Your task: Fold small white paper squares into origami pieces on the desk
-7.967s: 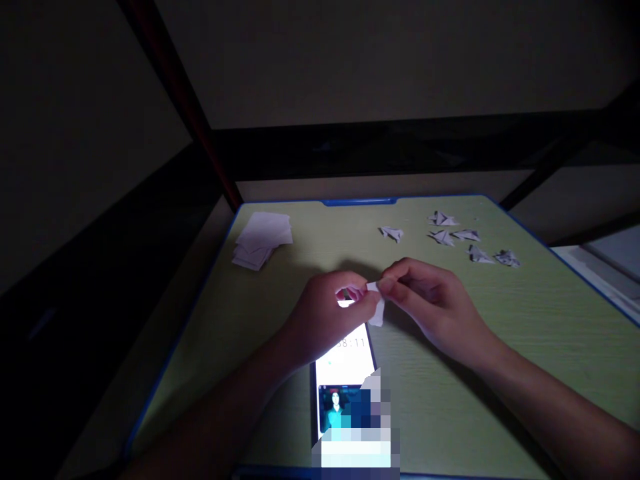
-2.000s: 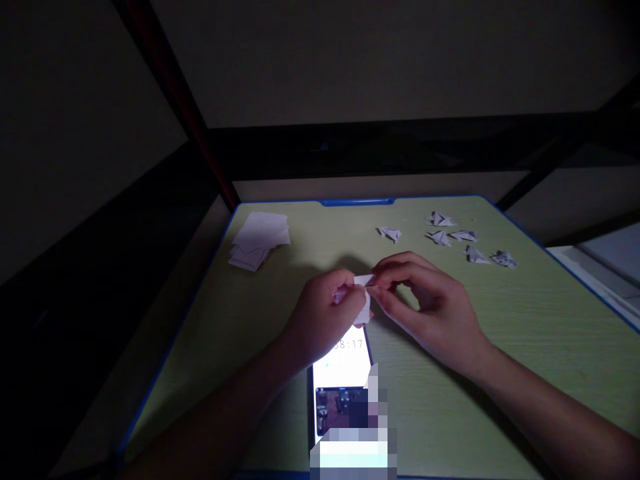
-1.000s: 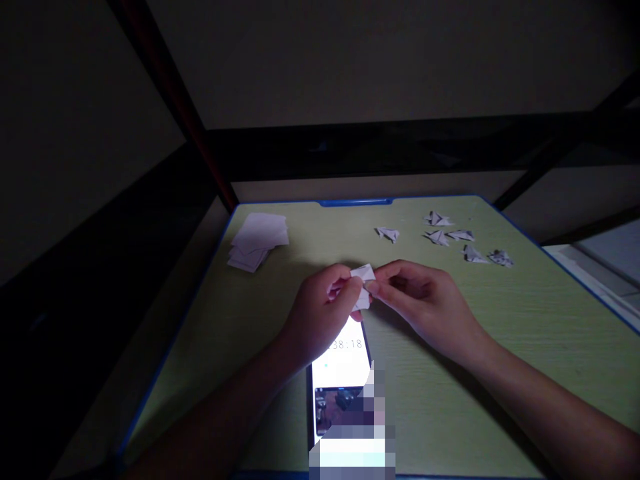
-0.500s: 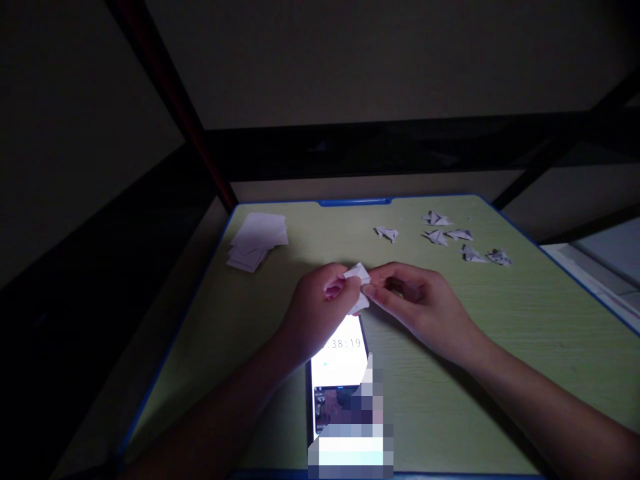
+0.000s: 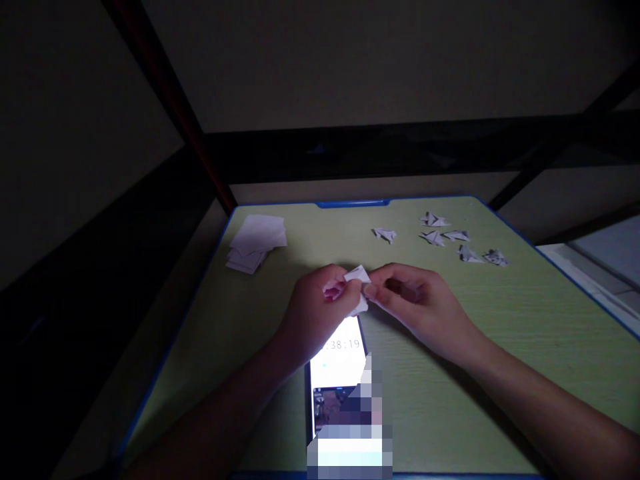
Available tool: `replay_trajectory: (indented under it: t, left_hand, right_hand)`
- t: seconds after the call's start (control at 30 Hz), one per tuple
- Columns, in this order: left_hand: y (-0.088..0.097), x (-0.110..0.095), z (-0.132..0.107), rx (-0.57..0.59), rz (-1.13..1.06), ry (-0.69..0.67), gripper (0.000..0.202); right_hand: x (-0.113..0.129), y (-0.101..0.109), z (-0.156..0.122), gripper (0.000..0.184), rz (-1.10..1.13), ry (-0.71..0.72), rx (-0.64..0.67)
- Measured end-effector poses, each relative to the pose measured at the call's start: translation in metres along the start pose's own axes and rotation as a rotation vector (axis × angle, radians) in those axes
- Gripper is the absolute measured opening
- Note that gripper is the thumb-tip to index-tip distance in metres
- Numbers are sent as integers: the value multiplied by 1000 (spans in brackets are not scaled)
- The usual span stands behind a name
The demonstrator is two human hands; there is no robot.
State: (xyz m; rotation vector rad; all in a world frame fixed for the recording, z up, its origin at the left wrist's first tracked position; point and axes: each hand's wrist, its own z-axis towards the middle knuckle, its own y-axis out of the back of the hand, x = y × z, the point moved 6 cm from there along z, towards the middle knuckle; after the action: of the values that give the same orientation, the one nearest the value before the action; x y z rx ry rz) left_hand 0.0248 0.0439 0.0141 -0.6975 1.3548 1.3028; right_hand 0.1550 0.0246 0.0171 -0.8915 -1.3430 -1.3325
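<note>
Between my two hands is a small folded piece of white paper (image 5: 357,274), held above the top end of a lit phone (image 5: 340,367). My left hand (image 5: 320,307) pinches it from the left, thumb across its front. On the other side, my right hand (image 5: 420,303) grips the paper's right edge between thumb and fingertips. Part of the paper is hidden behind the left thumb. The phone's screen shows large digits, and its lower part is blurred out.
A stack of white paper sheets (image 5: 257,237) lies at the table's far left. Several folded paper figures (image 5: 433,238) are spread at the far right, one of them (image 5: 385,235) nearer the middle. The light green table (image 5: 500,400) has a blue edge. Dark walls and bars stand behind it.
Both hands keep their hold on the folded paper, with only a slight shift of the right thumb and fingertips at its edge. The view has moved very slightly.
</note>
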Motion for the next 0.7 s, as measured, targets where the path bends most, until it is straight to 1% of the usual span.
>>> replay_trajectory:
  t: [0.13,0.33,0.47,0.7]
  left_hand:
    - [0,-2,-1,-3,49,-48,22]
    - [0,-4,-2,13,94,-89,17]
    - [-1,-6,-3,27,89,-105,15]
    - [-1,-10,-4,56,91,-131,18]
  right_hand:
    - [-2,1,0,11,1,-6,-13]
    - [0,1,-2,12,-4,0,-1]
    - [1,1,-2,7,13,20,-16]
    - [1,0,-2,9,-10,16,2]
